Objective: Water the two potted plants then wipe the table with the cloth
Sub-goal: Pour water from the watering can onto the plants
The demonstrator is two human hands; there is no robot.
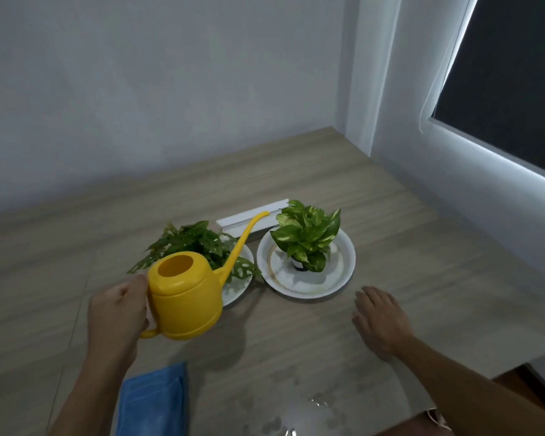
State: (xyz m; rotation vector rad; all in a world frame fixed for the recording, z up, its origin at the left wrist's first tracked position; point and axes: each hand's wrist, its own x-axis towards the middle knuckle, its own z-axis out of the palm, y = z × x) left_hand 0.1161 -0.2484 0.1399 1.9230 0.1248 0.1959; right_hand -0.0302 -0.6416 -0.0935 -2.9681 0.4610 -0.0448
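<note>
Here the yellow watering can is held by the left hand, whose fingers are curled shut around the handle at its rear; only the lower loop of that handle shows below the fist. The can is carried clear of the table, body roughly level, its long thin spout passing over the dark-leaved plant directly beyond the left hand, with the tip near the variegated plant beyond the right hand. No stream of water can be seen.

The can is judged to be thin, stiff plastic, light in itself, with a weight that depends on the water inside, which cannot be seen. The handle is the proper place to hold it; the smooth body would likely be slippery if wet. Both plants look small and light, easily toppled if nudged by the spout, and each is stood on a white plate.

The right hand is laid open and flat on the table, holding nothing. A folded blue cloth, soft and limp by the look of it, lies just below the left forearm.

The tabletop is a smooth pale wood-grain surface, with a glossy wet-looking patch between the forearms. A white box lies behind the plants, by a plain wall, and a dark window is set far beyond the right hand.
</note>
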